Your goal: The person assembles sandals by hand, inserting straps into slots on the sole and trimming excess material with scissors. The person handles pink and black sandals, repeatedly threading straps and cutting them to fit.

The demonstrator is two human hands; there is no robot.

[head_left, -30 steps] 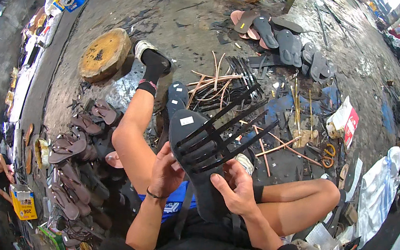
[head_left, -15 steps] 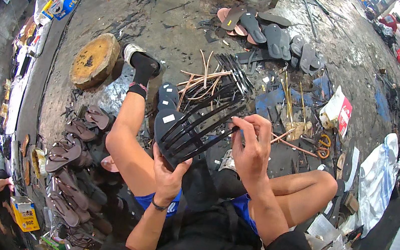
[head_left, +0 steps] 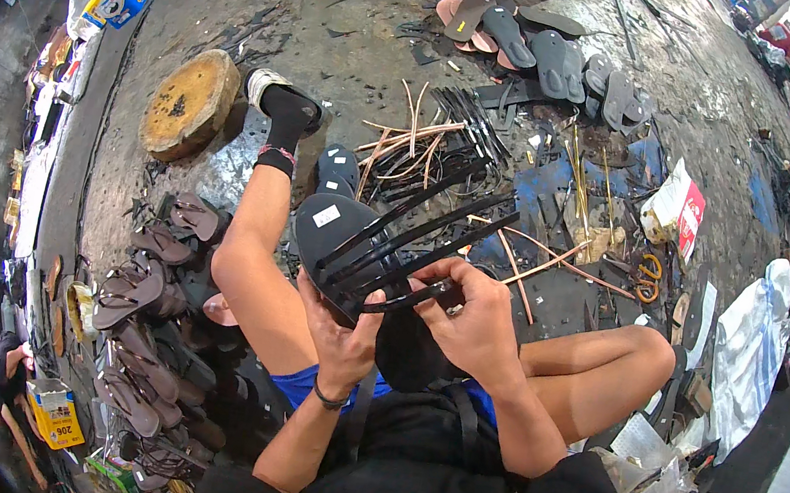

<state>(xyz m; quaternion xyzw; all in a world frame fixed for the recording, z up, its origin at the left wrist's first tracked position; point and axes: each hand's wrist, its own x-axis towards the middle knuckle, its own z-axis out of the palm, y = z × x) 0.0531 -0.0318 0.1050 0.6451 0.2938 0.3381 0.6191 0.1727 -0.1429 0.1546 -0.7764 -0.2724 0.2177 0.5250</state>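
My left hand grips a black sandal sole with a small white label on it, fingers beneath and thumb at the near edge. Several glossy black straps fan out from the sole toward the right. My right hand pinches the nearest strap, which curves in a bend close to my left thumb. Just beyond the sole lie more dark soles with white labels. A bundle of tan and black strips rests on the floor past them.
At left are a round wooden block and rows of brown sandals. Dark and pink soles lie farther off. Orange-handled scissors, a white sack and paper scraps are at right. Another person shows at lower left.
My right hand has come down and left, bending the nearest strap toward the sole. The sole has shifted slightly left in my left hand.
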